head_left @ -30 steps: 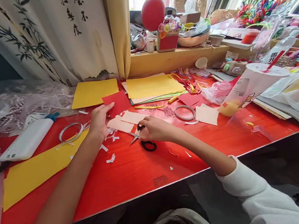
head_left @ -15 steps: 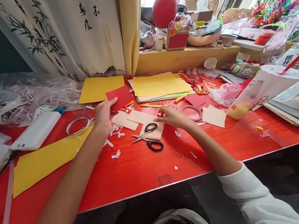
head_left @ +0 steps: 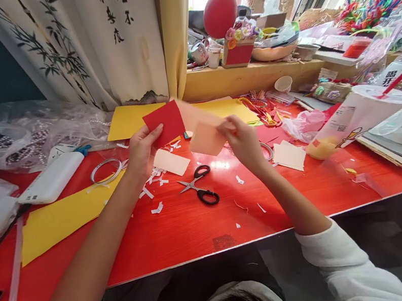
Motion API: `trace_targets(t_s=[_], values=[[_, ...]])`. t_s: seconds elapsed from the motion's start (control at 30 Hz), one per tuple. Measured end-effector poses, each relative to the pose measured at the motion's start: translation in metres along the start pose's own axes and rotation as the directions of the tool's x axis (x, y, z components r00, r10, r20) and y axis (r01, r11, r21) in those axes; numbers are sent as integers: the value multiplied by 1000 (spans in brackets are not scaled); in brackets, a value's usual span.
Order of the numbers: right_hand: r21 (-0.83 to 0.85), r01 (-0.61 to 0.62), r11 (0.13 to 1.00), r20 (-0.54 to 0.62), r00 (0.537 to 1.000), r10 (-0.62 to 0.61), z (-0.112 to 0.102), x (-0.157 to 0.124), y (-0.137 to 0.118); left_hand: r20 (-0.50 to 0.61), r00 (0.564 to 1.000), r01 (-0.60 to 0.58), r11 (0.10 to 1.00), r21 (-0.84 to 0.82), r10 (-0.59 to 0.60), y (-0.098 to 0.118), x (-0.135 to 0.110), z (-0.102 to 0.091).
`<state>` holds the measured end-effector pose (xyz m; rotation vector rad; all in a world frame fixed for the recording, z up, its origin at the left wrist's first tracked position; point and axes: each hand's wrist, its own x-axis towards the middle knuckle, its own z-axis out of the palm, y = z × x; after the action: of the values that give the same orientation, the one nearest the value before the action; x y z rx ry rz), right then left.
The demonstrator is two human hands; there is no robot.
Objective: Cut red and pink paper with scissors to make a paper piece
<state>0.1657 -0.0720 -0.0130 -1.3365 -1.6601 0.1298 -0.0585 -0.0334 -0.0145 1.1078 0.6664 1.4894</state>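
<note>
My left hand pinches a square of red paper above the table. Closed on a pale peach sheet of paper, my right hand holds it up just to the right of the red square; the sheet is blurred and looks bent, with one part reaching up behind. Black-handled scissors lie with blades apart below the hands. A smaller peach piece of paper rests on the table beneath my left hand, among white paper scraps.
Yellow sheets lie at the back, and a long yellow strip at left. A roll of tape is near my left forearm. Right of my right hand are cut peach pieces and a tilted drink cup.
My right hand has lifted the peach paper off the table, from beneath and behind the scissors, which stay put. My left hand still holds the red paper, now turned slightly.
</note>
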Motion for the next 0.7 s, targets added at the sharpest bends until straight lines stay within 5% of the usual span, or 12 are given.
trace_targets(t_s=[0.23, 0.43, 0.57, 0.7], values=[[71, 241, 968, -75, 969, -236, -35, 23, -18, 118, 992, -57, 998, 33, 53, 5, -7, 8], [313, 86, 946, 46, 993, -106, -41, 31, -31, 273, 961, -81, 986, 149, 37, 11, -16, 11], [410, 15, 912, 143, 986, -81, -37, 40, -34, 377, 922, -35, 952, 305, -87, 11, -21, 12], [566, -139, 813, 172, 984, 48, -25, 44, -29, 342, 933, -14, 938, 346, -113, 4, -24, 18]])
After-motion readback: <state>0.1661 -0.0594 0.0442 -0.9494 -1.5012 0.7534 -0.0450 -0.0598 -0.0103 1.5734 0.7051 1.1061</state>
